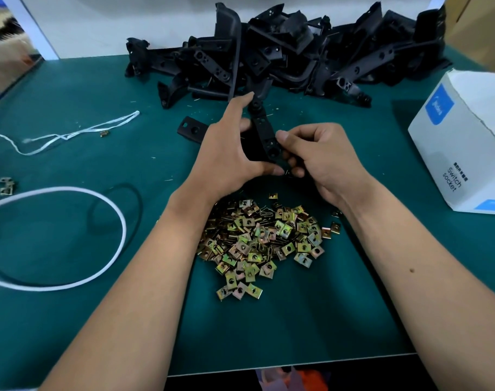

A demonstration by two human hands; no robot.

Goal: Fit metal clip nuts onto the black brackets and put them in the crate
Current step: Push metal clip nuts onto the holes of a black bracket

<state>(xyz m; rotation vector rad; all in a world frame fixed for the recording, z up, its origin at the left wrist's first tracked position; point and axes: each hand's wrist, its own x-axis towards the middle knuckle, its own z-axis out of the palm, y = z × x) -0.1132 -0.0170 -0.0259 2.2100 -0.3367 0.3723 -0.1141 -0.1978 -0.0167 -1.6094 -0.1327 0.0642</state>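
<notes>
Clip nuts are lying in a loose heap on the green bench, just on the near side of the bracket being worked on. That black bracket is being held above the bench between the two hands, with the big pile of brackets lying beyond it at the far edge.

The left hand is cupping the bracket's left side, fingers spread along its length and thumb tucked under the near end. The right hand is curling closed, its fingertips pinching at the bracket's lower end beside a hole; whether a nut is already between them I cannot tell, as they are hiding that spot.

Judging by its look, the bracket is stiff moulded plastic, light and not fragile, so gripping it along the long flat arm seems safe. The nuts look like thin sprung metal: small, light, smooth, probably sharp-edged and likely to slip, so each is best pinched by its flat faces and slid on open end first.

No crate is showing anywhere around the bracket; a white box is sitting to its right.
</notes>
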